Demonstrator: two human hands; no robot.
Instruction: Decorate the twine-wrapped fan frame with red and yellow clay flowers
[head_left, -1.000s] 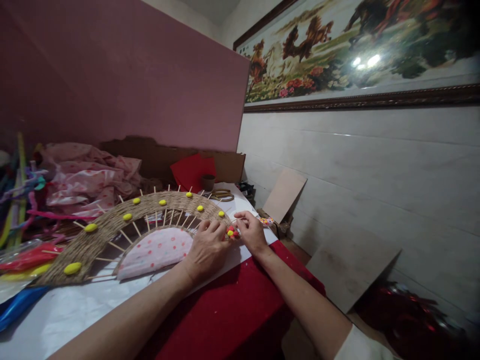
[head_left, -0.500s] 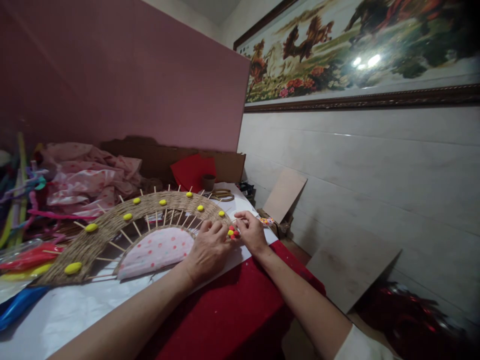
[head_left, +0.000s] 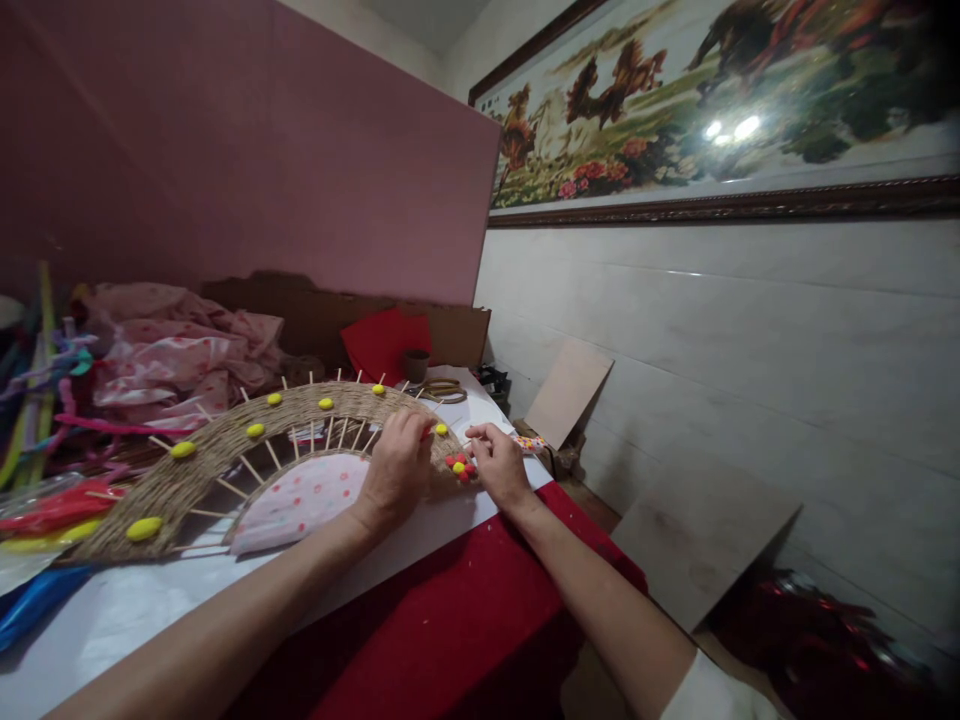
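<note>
A half-round craft of woven straw-coloured cord lies on the white sheet, with thin wooden sticks poking out along its edges. Yellow oval pieces dot the band. Near its right end sits a flower of red petals round a yellow centre. My left hand is closed above the band, left of the flower, a bit of red showing at its fingertips. My right hand is closed beside the band's right end, by a pale stick; what its fingers grip is hidden. Dotted pink cloth covers the inner half-circle.
Crumpled pink cloth and colourful fuzzy stems lie at the left. Scissors, a small brown pot and red sheets are at the back. A red cloth hangs over the front edge.
My left hand has moved left and up from the flower, uncovering more of its red petals. The right hand has stayed nearly in place.
</note>
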